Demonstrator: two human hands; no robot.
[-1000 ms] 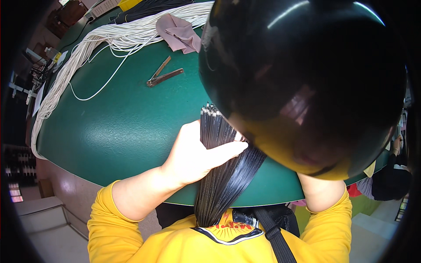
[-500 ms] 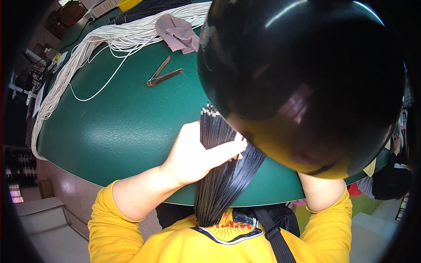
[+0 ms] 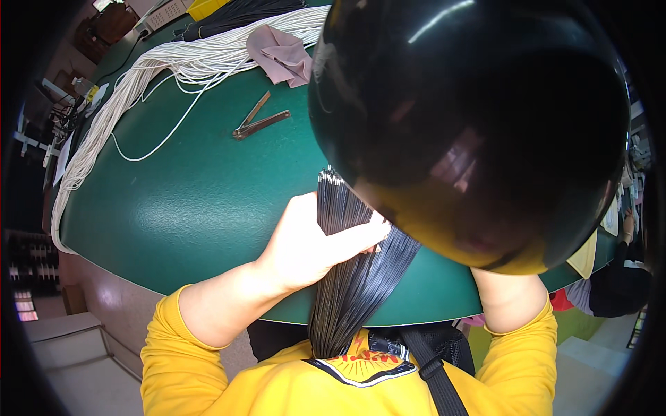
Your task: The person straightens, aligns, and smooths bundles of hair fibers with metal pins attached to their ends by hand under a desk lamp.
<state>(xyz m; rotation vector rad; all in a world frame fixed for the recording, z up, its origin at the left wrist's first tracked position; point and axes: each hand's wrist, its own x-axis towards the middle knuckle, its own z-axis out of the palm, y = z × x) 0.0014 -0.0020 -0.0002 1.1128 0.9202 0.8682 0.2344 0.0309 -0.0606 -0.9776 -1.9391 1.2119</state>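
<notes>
My left hand point(image 3: 305, 243) is closed around a thick bundle of thin black wires point(image 3: 343, 277), its thumb lying across the front. Silvery tips show at the bundle's upper end, above the hand. Below it the wires fan slightly and run down to my yellow top. A large, glossy black rounded object point(image 3: 472, 139) fills the upper right and covers part of the bundle's right side. My right forearm point(image 3: 510, 301) passes up beneath that black object, which hides my right hand completely.
On the green table point(image 3: 173, 201) lies a folding metal tool point(image 3: 262, 125), spread in a V. Long white cables point(image 3: 173, 59) curve along the far and left edges, with a mauve cloth point(image 3: 281, 55) on them. A yellow tray point(image 3: 205, 8) stands far back. Another person's arm point(image 3: 628, 225) shows at right.
The black rounded object has shifted slightly left and upward in the picture. My left hand keeps its grip on the wires in nearly the same place.
</notes>
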